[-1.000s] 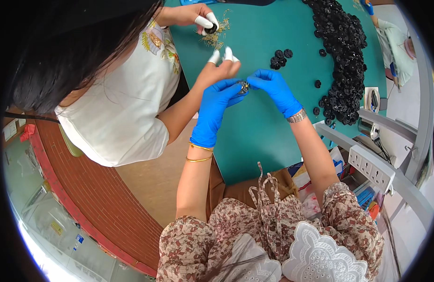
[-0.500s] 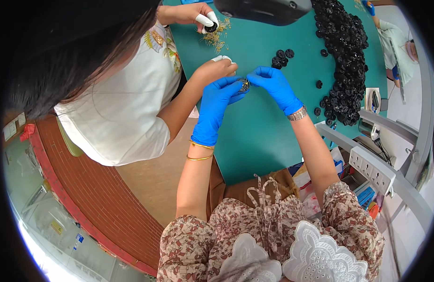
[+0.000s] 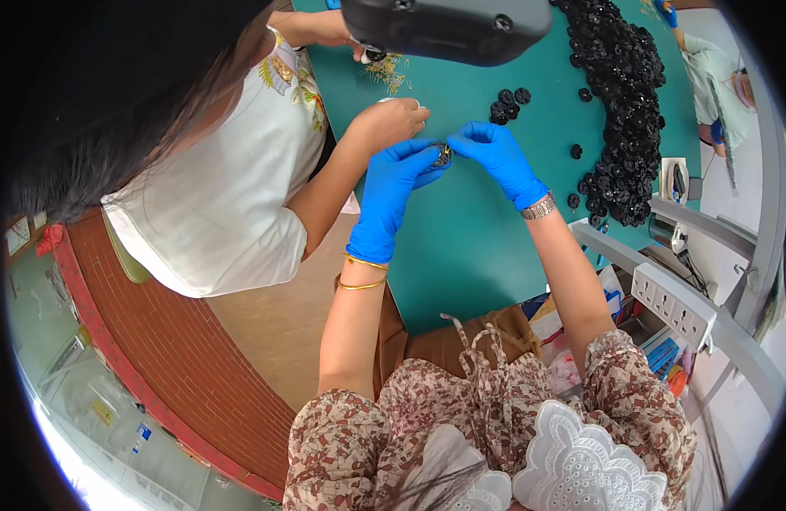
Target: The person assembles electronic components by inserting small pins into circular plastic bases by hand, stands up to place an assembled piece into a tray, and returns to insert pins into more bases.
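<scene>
Black disc (image 3: 440, 159): centre of frame, slightly above the middle, held over the green table (image 3: 478, 255). Left hand (image 3: 391, 187), blue-gloved: thumb and fingers closed in a pinch on the disc's left side. Right hand (image 3: 498, 159), also gloved: thumb and index nearly meet at the disc's right edge; cannot tell whether they are closed or grip the gold-coloured bit (image 3: 447, 151) there.

Handling (judged): light, thin, probably somewhat flexible; sheen suggests a slick face. Gold-coloured bit looks thin, perhaps easily bent. Best hold: 2 fingertips on the rim, face left free.

Hard to make out: disc's left part lies behind the left fingers; its underside and the bit's attachment unseen. Dark casing (image 3: 448, 34), top centre, covers part of the table; co-worker's far hand (image 3: 332, 28), upper left, partly hidden. Black disc pile (image 3: 629, 119), upper right, cut off by the top edge.
</scene>
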Demonstrator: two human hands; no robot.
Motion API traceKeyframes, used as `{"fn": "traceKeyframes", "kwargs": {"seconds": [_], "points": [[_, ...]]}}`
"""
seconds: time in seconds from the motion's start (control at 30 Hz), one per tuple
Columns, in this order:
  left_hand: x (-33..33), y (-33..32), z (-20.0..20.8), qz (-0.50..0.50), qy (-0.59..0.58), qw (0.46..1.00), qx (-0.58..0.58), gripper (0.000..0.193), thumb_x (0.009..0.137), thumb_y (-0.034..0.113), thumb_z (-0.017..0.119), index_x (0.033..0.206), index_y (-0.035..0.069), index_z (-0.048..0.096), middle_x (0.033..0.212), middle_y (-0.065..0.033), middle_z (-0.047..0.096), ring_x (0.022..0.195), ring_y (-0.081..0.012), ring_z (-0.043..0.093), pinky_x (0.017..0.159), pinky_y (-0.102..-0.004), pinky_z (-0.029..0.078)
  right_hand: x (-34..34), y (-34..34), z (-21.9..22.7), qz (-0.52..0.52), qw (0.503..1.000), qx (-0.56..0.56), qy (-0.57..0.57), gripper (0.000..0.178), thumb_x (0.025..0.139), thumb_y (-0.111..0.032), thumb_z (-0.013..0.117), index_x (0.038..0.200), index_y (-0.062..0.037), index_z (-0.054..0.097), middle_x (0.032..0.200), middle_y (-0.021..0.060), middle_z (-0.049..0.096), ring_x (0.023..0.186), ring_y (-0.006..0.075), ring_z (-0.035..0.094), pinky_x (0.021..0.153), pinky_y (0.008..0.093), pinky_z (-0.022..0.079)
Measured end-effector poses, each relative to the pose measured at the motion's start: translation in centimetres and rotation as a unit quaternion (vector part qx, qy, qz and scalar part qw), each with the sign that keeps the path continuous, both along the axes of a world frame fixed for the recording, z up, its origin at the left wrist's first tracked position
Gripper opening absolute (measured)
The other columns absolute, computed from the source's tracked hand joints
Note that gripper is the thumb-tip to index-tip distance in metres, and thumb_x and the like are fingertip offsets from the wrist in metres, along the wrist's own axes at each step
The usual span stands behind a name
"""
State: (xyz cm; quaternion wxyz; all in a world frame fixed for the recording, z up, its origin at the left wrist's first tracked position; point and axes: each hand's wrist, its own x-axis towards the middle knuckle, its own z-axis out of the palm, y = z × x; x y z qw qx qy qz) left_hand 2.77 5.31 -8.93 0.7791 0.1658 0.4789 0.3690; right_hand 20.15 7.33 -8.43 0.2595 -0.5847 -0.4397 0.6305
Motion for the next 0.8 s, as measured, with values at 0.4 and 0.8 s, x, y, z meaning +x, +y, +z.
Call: {"fn": "traceKeyframes", "kwargs": {"seconds": [0.4,0.8], "points": [[-0.01,-0.14,-0.15,-0.025,0.079,0.996,0.041,0.023,0.081,0.009,0.060,0.097,-0.007,0.060,0.088,-0.0105,0.063,0.077,-0.0139,0.061,0.069,-0.0221,0.051,0.21,0.33,-0.63,0.071,0.992,0.070,-0.081,0.025,0.079,-0.022,0.064,0.084,0.0024,0.063,0.075,0.0022,0.061,0.067,0.0060,0.051,0.061,0.0228,0.044],[-0.69,0.10,-0.46,-0.014,0.061,0.997,0.035,0.022,0.082,0.008,0.059,0.098,-0.006,0.060,0.088,-0.0088,0.062,0.077,-0.0139,0.061,0.070,-0.0225,0.051,0.63,0.57,-0.60,-0.079,0.977,-0.096,0.174,0.019,0.081,-0.023,0.062,0.081,-0.0046,0.063,0.074,-0.0013,0.057,0.071,0.0063,0.050,0.069,0.0218,0.043]]}}
